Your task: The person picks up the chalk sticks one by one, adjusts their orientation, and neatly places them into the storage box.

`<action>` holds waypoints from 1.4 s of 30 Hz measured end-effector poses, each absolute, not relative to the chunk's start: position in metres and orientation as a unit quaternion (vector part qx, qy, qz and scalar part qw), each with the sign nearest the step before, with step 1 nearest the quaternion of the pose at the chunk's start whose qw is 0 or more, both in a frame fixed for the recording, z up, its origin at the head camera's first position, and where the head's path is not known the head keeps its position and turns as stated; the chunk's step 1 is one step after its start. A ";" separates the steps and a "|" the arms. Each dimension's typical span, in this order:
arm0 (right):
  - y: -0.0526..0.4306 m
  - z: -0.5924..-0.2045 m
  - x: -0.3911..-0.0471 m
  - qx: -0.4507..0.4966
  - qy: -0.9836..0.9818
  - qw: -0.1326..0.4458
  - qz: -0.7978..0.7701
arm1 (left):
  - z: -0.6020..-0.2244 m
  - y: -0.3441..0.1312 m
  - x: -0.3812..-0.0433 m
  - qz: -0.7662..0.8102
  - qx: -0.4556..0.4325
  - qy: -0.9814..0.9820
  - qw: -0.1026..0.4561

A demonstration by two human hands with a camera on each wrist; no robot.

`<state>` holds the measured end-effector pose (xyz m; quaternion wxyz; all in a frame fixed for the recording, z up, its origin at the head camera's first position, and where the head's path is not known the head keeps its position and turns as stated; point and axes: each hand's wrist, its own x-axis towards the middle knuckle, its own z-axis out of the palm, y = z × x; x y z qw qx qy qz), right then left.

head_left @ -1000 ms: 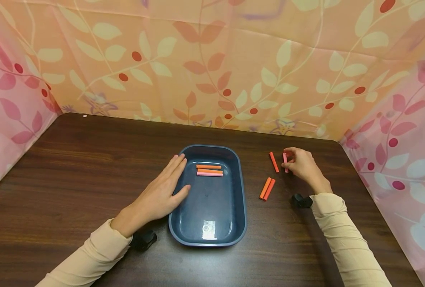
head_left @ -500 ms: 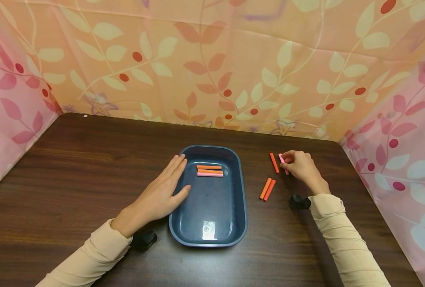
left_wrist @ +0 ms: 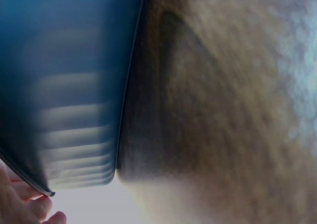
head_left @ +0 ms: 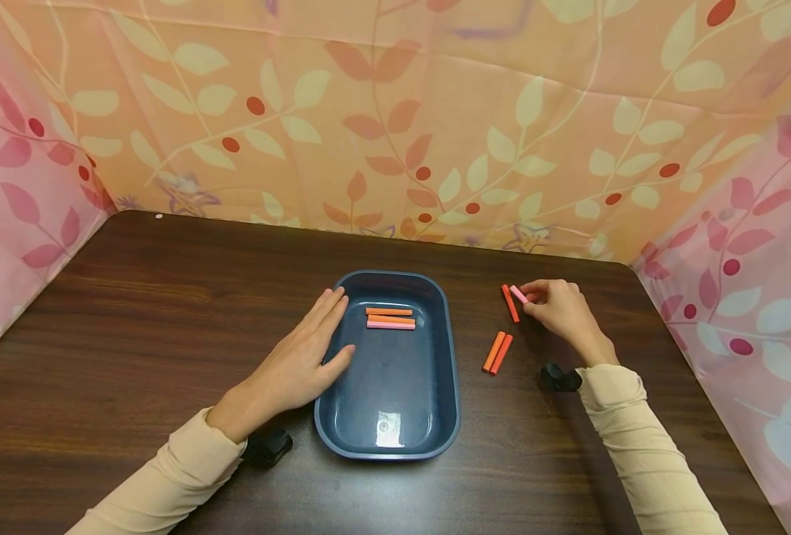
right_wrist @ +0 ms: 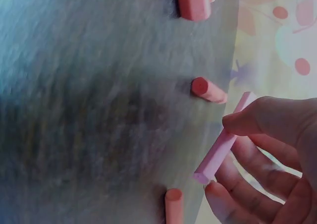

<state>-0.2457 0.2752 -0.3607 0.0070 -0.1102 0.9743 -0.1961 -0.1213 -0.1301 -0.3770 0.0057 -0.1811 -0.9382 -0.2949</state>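
My right hand (head_left: 564, 312) pinches a pink chalk stick (head_left: 518, 294) between thumb and fingers, over the table's right part. In the right wrist view the pink stick (right_wrist: 223, 142) is tilted, its lower end bare. A red chalk stick (head_left: 510, 303) lies just left of it on the table. Nearer the front lie an orange stick (head_left: 494, 351) and a red-orange one (head_left: 501, 354), side by side. My left hand (head_left: 295, 357) rests with straight fingers on the left rim of a dark blue tray (head_left: 453, 371). Inside are two orange sticks (head_left: 389, 311) and a pink one (head_left: 391, 325).
Another reddish stick (right_wrist: 173, 206) shows at the bottom of the right wrist view. Patterned cloth (head_left: 382, 148) hangs behind the dark wooden table (head_left: 168, 297) and at both sides. Black wrist cameras (head_left: 268, 447) sit under both wrists.
The pink stick in my right hand has turned, its far end swinging left toward the red stick. The left hand and tray have stayed still.
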 end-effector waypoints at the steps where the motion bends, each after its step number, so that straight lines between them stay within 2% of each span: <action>1: 0.275 -0.360 -0.245 -0.113 0.974 0.005 -0.197 | -0.377 -0.130 -0.121 -0.295 -0.182 -0.938 0.006; 16: 0.258 -0.349 -0.231 -0.183 0.957 -0.062 -0.217 | -0.376 -0.129 -0.123 -0.293 -0.187 -0.938 0.012; 28: 0.239 -0.339 -0.220 -0.209 0.945 -0.067 -0.241 | -0.376 -0.130 -0.121 -0.289 -0.184 -0.939 0.010; 42: 0.216 -0.329 -0.212 -0.275 0.920 -0.119 -0.253 | -0.376 -0.130 -0.121 -0.291 -0.183 -0.939 0.008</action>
